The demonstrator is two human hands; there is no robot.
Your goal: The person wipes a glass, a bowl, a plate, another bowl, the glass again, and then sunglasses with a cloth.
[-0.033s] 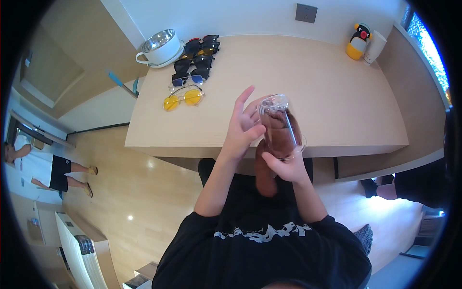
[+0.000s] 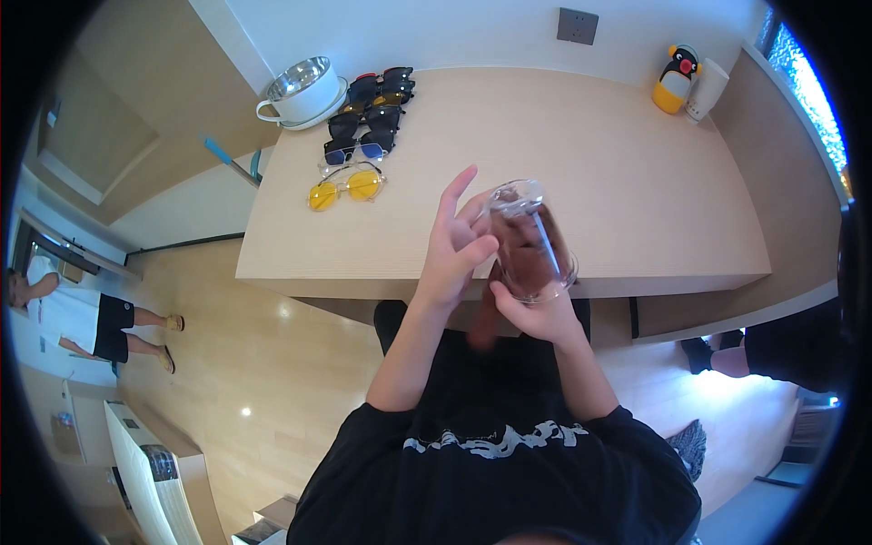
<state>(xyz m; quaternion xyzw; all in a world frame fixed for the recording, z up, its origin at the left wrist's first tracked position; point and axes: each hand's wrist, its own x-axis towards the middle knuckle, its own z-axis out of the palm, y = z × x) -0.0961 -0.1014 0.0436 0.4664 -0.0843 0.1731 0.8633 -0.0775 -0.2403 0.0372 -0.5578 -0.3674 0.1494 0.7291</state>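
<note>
Both hands hold a glass (white print marks the shirt).

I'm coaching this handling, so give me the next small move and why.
Probably ease the clear glass farther over the desk: the right hand holds it near the front edge, the left hand touches its side, and brown cloth hangs below.

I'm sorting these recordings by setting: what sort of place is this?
Probably a furnished room in a home: a pale wooden desk, a white metal-lined mug and a black-and-yellow penguin figure suggest it.
</note>
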